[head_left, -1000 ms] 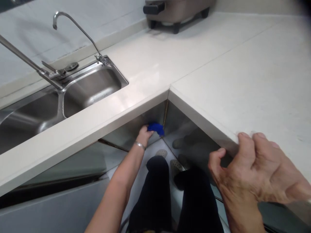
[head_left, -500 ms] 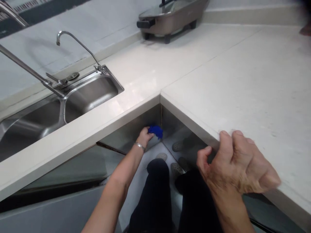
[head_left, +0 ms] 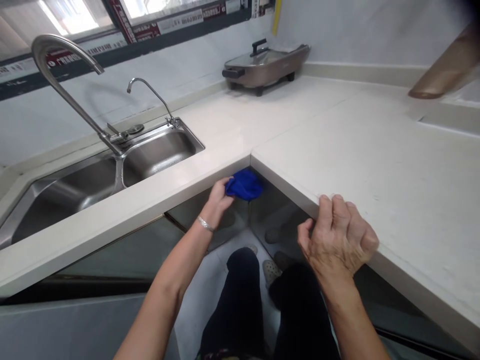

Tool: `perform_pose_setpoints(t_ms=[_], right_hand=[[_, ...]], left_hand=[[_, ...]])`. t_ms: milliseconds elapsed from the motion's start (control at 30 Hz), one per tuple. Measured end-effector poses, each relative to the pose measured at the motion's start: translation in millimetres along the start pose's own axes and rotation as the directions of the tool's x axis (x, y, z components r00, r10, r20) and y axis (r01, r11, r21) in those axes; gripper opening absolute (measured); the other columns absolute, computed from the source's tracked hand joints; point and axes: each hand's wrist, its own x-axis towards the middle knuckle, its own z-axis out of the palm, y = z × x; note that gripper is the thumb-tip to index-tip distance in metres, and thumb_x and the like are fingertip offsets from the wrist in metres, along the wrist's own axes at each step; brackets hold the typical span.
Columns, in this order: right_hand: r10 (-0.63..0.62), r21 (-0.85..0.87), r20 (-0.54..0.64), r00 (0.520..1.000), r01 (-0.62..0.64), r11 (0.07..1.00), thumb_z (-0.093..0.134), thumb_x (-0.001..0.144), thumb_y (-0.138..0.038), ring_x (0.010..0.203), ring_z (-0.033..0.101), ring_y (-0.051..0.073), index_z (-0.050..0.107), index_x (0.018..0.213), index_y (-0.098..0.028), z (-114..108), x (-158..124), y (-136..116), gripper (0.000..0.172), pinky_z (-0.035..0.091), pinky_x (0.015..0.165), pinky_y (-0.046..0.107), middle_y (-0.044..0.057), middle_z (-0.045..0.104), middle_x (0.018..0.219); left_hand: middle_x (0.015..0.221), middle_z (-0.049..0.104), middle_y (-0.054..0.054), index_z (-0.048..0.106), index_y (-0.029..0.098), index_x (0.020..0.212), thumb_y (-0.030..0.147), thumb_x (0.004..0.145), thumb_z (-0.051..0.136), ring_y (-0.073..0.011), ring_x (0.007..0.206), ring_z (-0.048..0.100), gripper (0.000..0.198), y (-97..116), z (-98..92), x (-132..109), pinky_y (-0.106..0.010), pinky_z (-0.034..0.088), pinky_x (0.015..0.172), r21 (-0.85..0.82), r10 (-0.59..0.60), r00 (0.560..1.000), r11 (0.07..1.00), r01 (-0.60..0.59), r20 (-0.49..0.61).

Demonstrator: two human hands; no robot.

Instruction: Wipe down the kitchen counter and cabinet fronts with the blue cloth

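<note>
A bunched blue cloth (head_left: pixel 245 185) is in my left hand (head_left: pixel 219 196), just below the inner corner of the white countertop (head_left: pixel 300 135). Its fingers are closed on the cloth's left side, and a silver bracelet (head_left: pixel 205 223) circles the wrist. Dark glossy cabinet fronts (head_left: pixel 277 210) lie behind and below the cloth. My right hand (head_left: pixel 337 232) grips the countertop's front edge on the right, fingers on top and thumb against the edge. It holds no loose object.
A steel double sink (head_left: pixel 161 155) with a large tap (head_left: pixel 67 90) and a thin tap (head_left: pixel 150 92) is at left. A lidded electric pan (head_left: pixel 266 70) stands at the back. A brownish cylindrical thing (head_left: pixel 446 65) leans in at upper right. My legs (head_left: pixel 243 300) stand below.
My left hand has raised the blue cloth from low in the corner to just under the countertop edge. The view has tilted up. My right hand still grips the edge.
</note>
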Motion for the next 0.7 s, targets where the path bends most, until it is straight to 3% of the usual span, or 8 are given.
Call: perform_pose_setpoints(t_ms=[167, 233, 267, 333, 400, 433, 567, 700], right_hand=[[0.014, 0.44, -0.111, 0.994, 0.036, 0.897, 0.063, 0.089, -0.014, 0.132, 0.061, 0.033, 0.063, 0.139, -0.022, -11.8, -38.5, -23.5, 0.05, 0.042, 0.114, 0.051, 0.011, 0.069, 0.137], [0.16, 0.726, 0.063, 0.985, -0.155, 0.67, 0.065, 0.092, -0.022, 0.133, 0.06, 0.031, 0.064, 0.136, -0.024, -13.2, -70.7, -44.7, 0.044, 0.041, 0.117, 0.053, 0.01, 0.068, 0.137], [0.279, 0.794, 0.276, 0.92, -0.382, 0.473, 0.066, 0.093, -0.031, 0.138, 0.057, 0.032, 0.062, 0.138, -0.023, -12.8, -86.3, -54.5, 0.046, 0.04, 0.119, 0.055, 0.012, 0.063, 0.144], [0.34, 0.637, 0.744, 0.574, -0.764, -0.103, 0.066, 0.093, -0.053, 0.137, 0.057, 0.033, 0.056, 0.145, -0.026, -10.5, -109.5, -68.2, 0.059, 0.041, 0.118, 0.061, 0.013, 0.058, 0.149], [0.091, 0.235, 0.97, 0.224, -0.785, -0.573, 0.063, 0.089, -0.071, 0.13, 0.062, 0.033, 0.053, 0.147, -0.03, -7.6, -118.6, -72.0, 0.071, 0.043, 0.113, 0.067, 0.011, 0.061, 0.145], [-0.04, 0.076, 0.989, 0.144, -0.717, -0.693, 0.062, 0.088, -0.075, 0.127, 0.064, 0.034, 0.055, 0.146, -0.032, -6.1, -118.7, -70.9, 0.072, 0.044, 0.111, 0.07, 0.01, 0.064, 0.141], [-0.091, -0.034, 0.994, 0.066, -0.6, -0.799, 0.069, 0.086, -0.069, 0.121, 0.067, 0.031, 0.066, 0.135, -0.028, 1.2, -113.9, -61.1, 0.065, 0.047, 0.111, 0.062, 0.008, 0.074, 0.125], [0.064, 0.061, 0.998, 0.022, -0.703, -0.708, 0.071, 0.084, -0.065, 0.111, 0.071, 0.028, 0.075, 0.122, -0.025, 9.3, -126.0, -55.1, 0.055, 0.056, 0.102, 0.049, 0.007, 0.077, 0.114]], left_hand=[[0.087, 0.072, -0.005, 0.066, 0.017, 0.099, 0.037, 0.087, 0.077, -0.0173, 0.078, 0.069, 0.026, -24.4, -18.5, -49.9, -0.031, 0.059, 0.084, 0.081, -0.03, 0.995, 0.996, 0.022, 0.099], [0.093, 0.074, -0.007, 0.066, 0.018, 0.109, 0.044, 0.082, 0.081, -0.0195, 0.081, 0.07, 0.041, -40.1, -24.7, -67.8, -0.033, 0.059, 0.085, 0.159, -0.063, 0.98, 0.987, 0.033, 0.19], [0.096, 0.074, -0.008, 0.066, 0.018, 0.113, 0.046, 0.08, 0.081, -0.0198, 0.082, 0.07, 0.046, -47.0, -26.9, -75.5, -0.033, 0.058, 0.085, 0.205, -0.079, 0.968, 0.978, 0.03, 0.238], [0.101, 0.074, -0.008, 0.066, 0.018, 0.12, 0.046, 0.083, 0.078, -0.0193, 0.084, 0.069, 0.048, -57.9, -29.4, -89.6, -0.032, 0.056, 0.086, 0.317, -0.116, 0.935, 0.948, 0.005, 0.334], [0.1, 0.074, -0.006, 0.069, 0.018, 0.12, 0.042, 0.087, 0.073, -0.019, 0.084, 0.068, 0.041, -65.0, -29.1, -103.8, -0.033, 0.055, 0.088, 0.451, -0.168, 0.888, 0.891, -0.048, 0.428], [0.097, 0.074, -0.005, 0.072, 0.019, 0.118, 0.038, 0.088, 0.071, -0.0194, 0.084, 0.068, 0.035, -67.5, -27.8, -111.5, -0.034, 0.054, 0.09, 0.512, -0.199, 0.859, 0.855, -0.084, 0.472], [0.121, 0.074, -0.009, 0.073, 0.021, 0.129, 0.023, 0.084, 0.075, -0.0319, 0.113, 0.069, 0.045, -67.6, -17.4, -144.6, -0.044, 0.049, 0.109, 0.707, -0.364, 0.682, 0.629, -0.323, 0.635], [0.156, 0.049, -0.022, 0.057, 0.009, 0.149, 0.034, 0.099, 0.063, -0.0393, 0.143, 0.052, 0.057, -27.3, -9.6, -161.6, -0.049, 0.044, 0.121, 0.576, -0.567, 0.337, 0.318, -0.753, 0.752]])
